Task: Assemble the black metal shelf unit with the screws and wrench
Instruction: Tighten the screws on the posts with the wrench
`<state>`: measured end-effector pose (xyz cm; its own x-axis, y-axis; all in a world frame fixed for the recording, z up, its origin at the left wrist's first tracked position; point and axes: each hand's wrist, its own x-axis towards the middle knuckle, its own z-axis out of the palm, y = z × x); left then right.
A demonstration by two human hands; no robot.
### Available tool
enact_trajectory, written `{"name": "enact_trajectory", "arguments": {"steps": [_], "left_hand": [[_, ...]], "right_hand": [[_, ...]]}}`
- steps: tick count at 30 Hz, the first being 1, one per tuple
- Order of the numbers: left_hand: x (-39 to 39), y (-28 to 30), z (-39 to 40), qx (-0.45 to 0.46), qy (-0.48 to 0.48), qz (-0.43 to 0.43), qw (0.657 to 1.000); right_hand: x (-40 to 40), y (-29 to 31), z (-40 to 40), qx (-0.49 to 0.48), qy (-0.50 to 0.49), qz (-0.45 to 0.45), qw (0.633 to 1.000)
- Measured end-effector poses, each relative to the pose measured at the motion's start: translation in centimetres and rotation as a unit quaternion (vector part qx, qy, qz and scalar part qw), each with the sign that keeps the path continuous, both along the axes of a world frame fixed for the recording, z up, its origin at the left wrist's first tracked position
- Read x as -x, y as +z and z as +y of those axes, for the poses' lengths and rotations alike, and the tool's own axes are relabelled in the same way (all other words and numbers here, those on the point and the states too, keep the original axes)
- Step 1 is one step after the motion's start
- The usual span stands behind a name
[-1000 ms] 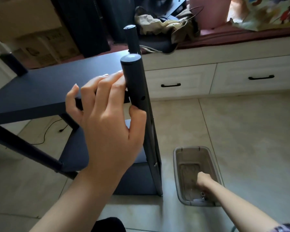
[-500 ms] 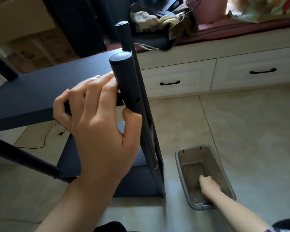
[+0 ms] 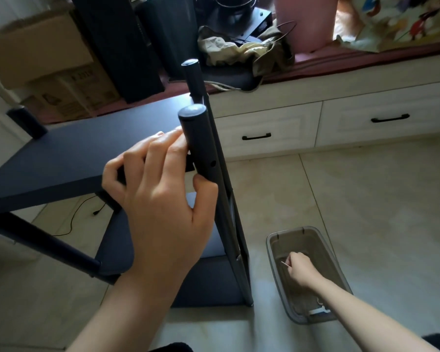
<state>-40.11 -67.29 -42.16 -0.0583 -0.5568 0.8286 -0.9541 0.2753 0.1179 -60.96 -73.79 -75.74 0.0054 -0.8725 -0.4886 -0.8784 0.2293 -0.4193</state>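
head view: left hand [image 3: 160, 199] clamps the black round metal post [image 3: 201, 148] at the corner of the dark flat shelf panel [image 3: 69, 158], fingers over the panel edge, thumb on the post. right hand [image 3: 299, 268] is down in the grey translucent plastic bin [image 3: 290, 236] on the tiled floor [image 3: 366, 199], pinching a thin silvery piece, likely a screw or the wrench, cannot tell which. likely step: fetch a fastener. best to keep post and panel aligned so the side hole [image 3: 213, 163] stays lined up. shelf unit stands on the floor, matte black, partly built, lower shelf below.
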Motion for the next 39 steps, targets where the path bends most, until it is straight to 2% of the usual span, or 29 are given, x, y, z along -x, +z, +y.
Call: {"name": "enact_trajectory", "arguments": {"steps": [5,12,18,20,23,27,28,30,31,32,36,39], "left_hand": [[-0.4,0.3,0.3,-0.003,-0.016,0.005,1.0],[-1.0,0.3,0.7,-0.008,-0.024,0.001,1.0],[-0.6,0.7,1.7,0.074,-0.127,0.117,0.982],[-0.2,0.9,2.5,0.066,-0.157,0.168,0.971],[0.7,0.9,3.5,-0.041,-0.172,0.365,0.914],[0.4,0.7,3.7,-0.186,-0.162,0.464,0.851],[0.2,0.9,3.5,-0.24,-0.146,0.508,0.814],[-0.4,1.0,3.1,-0.345,-0.13,0.604,0.706],[-0.7,0.9,3.0,-0.375,-0.138,0.632,0.664],[-1.1,0.7,2.7,-0.383,-0.147,0.646,0.643],[-2.1,0.7,2.1,-0.374,-0.22,0.652,0.621],[-2.2,1.1,1.6,-0.347,-0.261,0.642,0.632]], "right_hand": [[-1.8,7.6,-0.8,0.088,-0.025,-0.12,0.989],[-3.2,24.9,-0.9,0.189,0.084,-0.279,0.938],[-2.0,32.0,3.3,0.24,0.099,-0.383,0.886],[-1.9,33.1,4.6,0.251,0.092,-0.411,0.872],[-2.0,34.3,6.1,0.264,0.077,-0.457,0.846],[-2.0,35.7,7.0,0.274,0.063,-0.507,0.814],[-2.0,36.1,7.1,0.281,0.063,-0.517,0.806],[-2.0,36.8,7.3,0.297,0.066,-0.525,0.795],[-2.1,37.0,7.3,0.303,0.07,-0.525,0.792],[-2.3,37.2,7.3,0.308,0.076,-0.523,0.791],[-3.0,37.5,7.1,0.322,0.1,-0.506,0.794],[-3.3,37.0,6.9,0.33,0.106,-0.474,0.809]]}}
